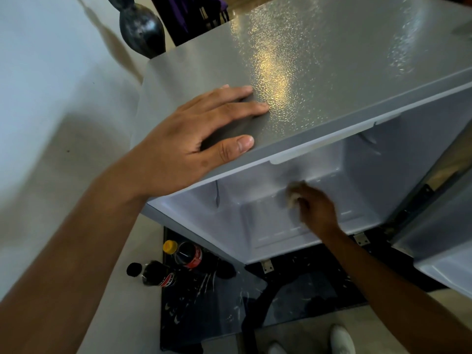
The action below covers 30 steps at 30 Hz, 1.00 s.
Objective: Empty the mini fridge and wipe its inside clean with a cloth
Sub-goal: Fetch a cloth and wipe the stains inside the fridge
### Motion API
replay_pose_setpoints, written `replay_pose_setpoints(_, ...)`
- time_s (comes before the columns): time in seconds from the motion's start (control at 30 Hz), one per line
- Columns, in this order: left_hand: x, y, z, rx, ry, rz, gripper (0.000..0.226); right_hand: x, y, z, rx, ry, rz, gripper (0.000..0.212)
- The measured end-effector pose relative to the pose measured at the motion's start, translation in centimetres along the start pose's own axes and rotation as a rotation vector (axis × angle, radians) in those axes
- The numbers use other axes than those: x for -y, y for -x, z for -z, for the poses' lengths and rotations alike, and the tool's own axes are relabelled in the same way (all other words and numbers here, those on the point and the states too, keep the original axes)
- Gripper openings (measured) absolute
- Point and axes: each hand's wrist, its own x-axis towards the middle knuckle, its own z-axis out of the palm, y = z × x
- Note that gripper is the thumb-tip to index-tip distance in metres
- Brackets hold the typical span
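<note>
The grey mini fridge (pixel 319 60) fills the upper right, seen from above, with its door (pixel 434 241) swung open at the right. My left hand (pixel 204 134) lies flat on the fridge's top near the front edge, fingers spread. My right hand (pixel 316 208) is inside the white cavity, closed around a small pale cloth (pixel 293 195) that presses against the back wall. The hand and cloth are blurred. No items show inside the cavity.
Two dark soda bottles (pixel 189 254) (pixel 155 273) stand on the floor left of the fridge's base, on a dark mat (pixel 204 315). A white wall (pixel 51 98) is close on the left. A dark round vase (pixel 140 29) stands behind the fridge. White shoes (pixel 342 338) show at the bottom.
</note>
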Motion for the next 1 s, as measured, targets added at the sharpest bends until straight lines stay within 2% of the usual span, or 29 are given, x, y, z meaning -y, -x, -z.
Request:
replay_pose_setpoints(0.1,0.0,0.0,0.0,0.001,-0.002,-0.003,0.049,-3.6,-1.9,2.3,-0.111,0.258,-0.086,0.032)
replay_pose_setpoints(0.2,-0.1,0.0,0.0,-0.001,0.008,-0.004,0.048,-5.9,-1.6,2.9,-0.013,0.485,-0.157,0.037)
replay_pose_setpoints(0.27,0.0,0.0,0.0,-0.001,0.011,-0.002,0.048,-5.7,-1.2,2.0,0.054,0.554,-0.187,0.038)
replay_pose_setpoints(0.4,0.1,-0.1,0.0,0.001,0.006,-0.001,0.05,-3.1,0.0,-1.3,0.142,0.391,-0.087,0.034)
replay_pose_setpoints(0.7,-0.1,0.0,0.0,-0.003,0.014,0.006,0.049,3.0,3.3,-8.0,0.253,0.306,0.06,0.036)
replay_pose_setpoints(0.9,0.0,0.0,0.0,-0.011,0.022,-0.007,0.048,4.0,5.5,-8.9,0.374,0.203,-0.016,0.028)
replay_pose_setpoints(1.0,0.1,0.0,-0.1,-0.013,0.014,-0.01,0.048,4.2,5.6,-8.2,0.374,0.098,-0.26,0.026)
